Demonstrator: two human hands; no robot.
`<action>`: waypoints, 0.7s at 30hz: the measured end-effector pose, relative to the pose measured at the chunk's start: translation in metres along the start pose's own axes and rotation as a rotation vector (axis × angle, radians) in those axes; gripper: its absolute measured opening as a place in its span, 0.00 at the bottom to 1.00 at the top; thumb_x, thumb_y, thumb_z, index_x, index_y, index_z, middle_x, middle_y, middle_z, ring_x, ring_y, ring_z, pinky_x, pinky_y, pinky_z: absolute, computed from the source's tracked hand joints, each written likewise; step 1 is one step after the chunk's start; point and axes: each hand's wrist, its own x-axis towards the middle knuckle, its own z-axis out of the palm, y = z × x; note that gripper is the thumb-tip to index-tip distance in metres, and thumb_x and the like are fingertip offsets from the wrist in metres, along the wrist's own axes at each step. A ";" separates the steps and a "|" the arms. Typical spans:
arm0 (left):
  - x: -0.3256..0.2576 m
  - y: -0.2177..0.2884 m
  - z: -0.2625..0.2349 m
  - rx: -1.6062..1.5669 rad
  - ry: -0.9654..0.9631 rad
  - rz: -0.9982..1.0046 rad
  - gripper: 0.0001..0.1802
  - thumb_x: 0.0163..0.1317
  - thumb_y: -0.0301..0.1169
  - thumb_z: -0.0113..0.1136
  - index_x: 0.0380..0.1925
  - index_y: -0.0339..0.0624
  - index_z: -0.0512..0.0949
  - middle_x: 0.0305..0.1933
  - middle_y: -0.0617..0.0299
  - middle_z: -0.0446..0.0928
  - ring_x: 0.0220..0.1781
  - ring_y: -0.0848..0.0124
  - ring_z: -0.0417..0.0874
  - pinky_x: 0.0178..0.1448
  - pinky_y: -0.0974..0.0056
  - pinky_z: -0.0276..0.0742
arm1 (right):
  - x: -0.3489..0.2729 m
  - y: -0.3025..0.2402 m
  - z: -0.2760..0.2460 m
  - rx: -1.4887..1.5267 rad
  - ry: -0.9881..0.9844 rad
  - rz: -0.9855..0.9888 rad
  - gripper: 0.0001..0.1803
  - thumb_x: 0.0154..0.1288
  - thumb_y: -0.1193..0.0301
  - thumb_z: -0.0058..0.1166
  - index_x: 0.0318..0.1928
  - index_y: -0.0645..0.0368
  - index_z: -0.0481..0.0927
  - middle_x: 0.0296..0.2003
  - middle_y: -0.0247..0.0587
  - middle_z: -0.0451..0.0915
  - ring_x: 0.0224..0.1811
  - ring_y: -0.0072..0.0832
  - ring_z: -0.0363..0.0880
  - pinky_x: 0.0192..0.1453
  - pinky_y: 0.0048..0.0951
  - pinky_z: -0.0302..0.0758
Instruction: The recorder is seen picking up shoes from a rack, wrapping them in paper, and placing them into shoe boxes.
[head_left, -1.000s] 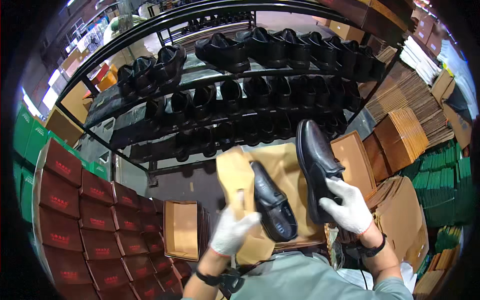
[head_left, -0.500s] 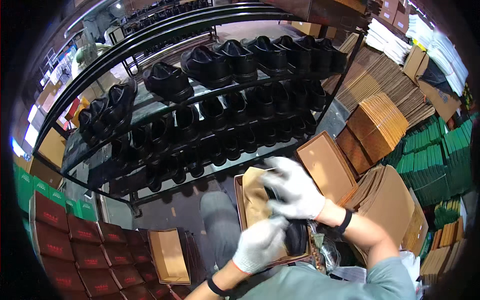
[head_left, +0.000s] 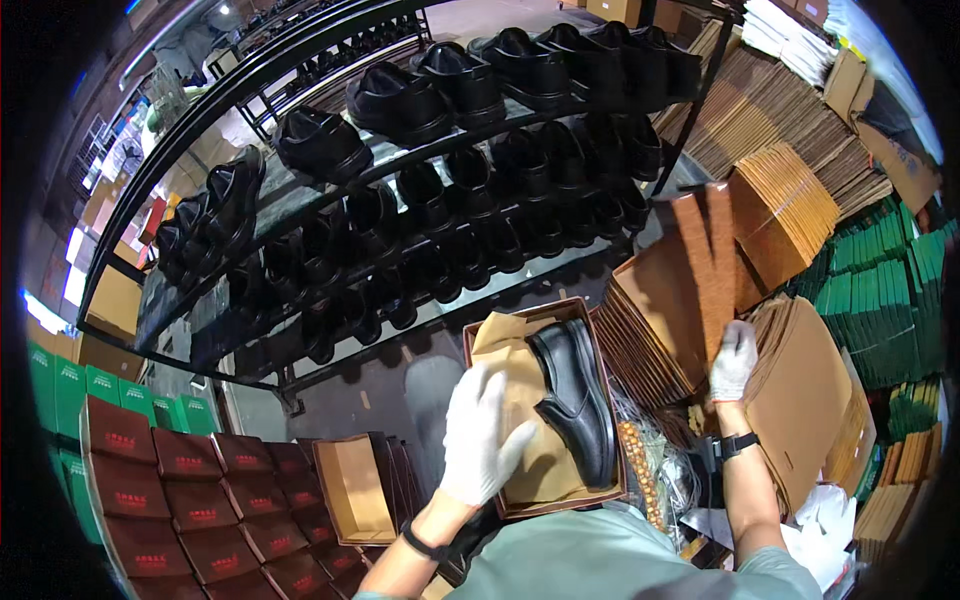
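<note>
An open shoe box (head_left: pixel 612 420) sits in front of me, lined with tan wrapping paper (head_left: pixel 520 370). One black slip-on shoe (head_left: pixel 580 400) lies on the paper along the box's right side. My left hand (head_left: pixel 480 435), in a white knit glove, is over the box's left edge, fingers stretched and thumb apart. Out to the right, my gloved right hand (head_left: pixel 735 362) grips the lower end of a reddish-brown cardboard box lid (head_left: pixel 708 260), seen nearly edge-on and upright. It stands out in front of a stack of nested box lids (head_left: pixel 650 335).
Ahead is a black metal rack (head_left: pixel 330 190) with rows of black shoes. Stacked dark red boxes (head_left: pixel 190 510) and an open empty box (head_left: pixel 355 490) are at the lower left. Flattened cardboard (head_left: pixel 800 400) and green cartons (head_left: pixel 880 300) stand on the right.
My right hand has left the shoe box and moved right, taking hold of the lid. My left hand has shifted up and left and opened out. The shoe now shows uncovered.
</note>
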 end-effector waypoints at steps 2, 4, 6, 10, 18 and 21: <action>-0.048 -0.010 0.002 -0.099 -0.045 -0.188 0.51 0.69 0.34 0.76 0.85 0.32 0.59 0.89 0.32 0.56 0.90 0.37 0.60 0.91 0.46 0.59 | 0.012 0.002 -0.001 -0.092 0.122 -0.120 0.10 0.86 0.68 0.54 0.45 0.60 0.81 0.36 0.47 0.79 0.38 0.39 0.80 0.48 0.42 0.78; -0.084 -0.011 0.013 -0.209 -0.108 -0.294 0.56 0.70 0.37 0.76 0.88 0.33 0.52 0.91 0.31 0.52 0.91 0.37 0.58 0.91 0.47 0.60 | 0.001 0.001 0.010 0.000 0.057 -0.057 0.08 0.83 0.65 0.61 0.46 0.56 0.82 0.33 0.47 0.81 0.33 0.43 0.82 0.43 0.43 0.80; -0.110 -0.011 0.023 -0.245 -0.218 -0.358 0.59 0.71 0.39 0.75 0.89 0.32 0.45 0.91 0.28 0.48 0.91 0.36 0.57 0.92 0.48 0.58 | -0.005 -0.004 0.015 -0.095 0.005 -0.246 0.07 0.79 0.66 0.67 0.43 0.54 0.84 0.29 0.46 0.83 0.28 0.50 0.83 0.36 0.45 0.80; -0.125 -0.005 0.031 -0.165 -0.206 -0.328 0.61 0.71 0.39 0.75 0.89 0.30 0.43 0.91 0.29 0.49 0.90 0.36 0.61 0.90 0.48 0.63 | 0.014 -0.018 -0.005 -0.080 0.012 -0.215 0.18 0.69 0.58 0.76 0.44 0.58 0.86 0.34 0.49 0.85 0.35 0.50 0.87 0.41 0.46 0.83; -0.106 0.015 0.022 -0.413 -0.205 -0.425 0.59 0.71 0.29 0.72 0.90 0.33 0.41 0.88 0.33 0.61 0.88 0.48 0.68 0.89 0.53 0.65 | -0.049 0.027 0.055 -0.446 -0.627 -0.522 0.26 0.61 0.57 0.76 0.56 0.55 0.86 0.43 0.51 0.84 0.48 0.52 0.84 0.53 0.53 0.81; -0.119 -0.004 0.031 -0.293 -0.192 -0.304 0.60 0.70 0.29 0.73 0.90 0.33 0.41 0.84 0.33 0.68 0.83 0.48 0.76 0.84 0.53 0.72 | -0.048 0.027 0.064 -0.345 -0.599 -0.346 0.14 0.66 0.63 0.72 0.47 0.56 0.88 0.43 0.52 0.84 0.48 0.53 0.84 0.52 0.52 0.82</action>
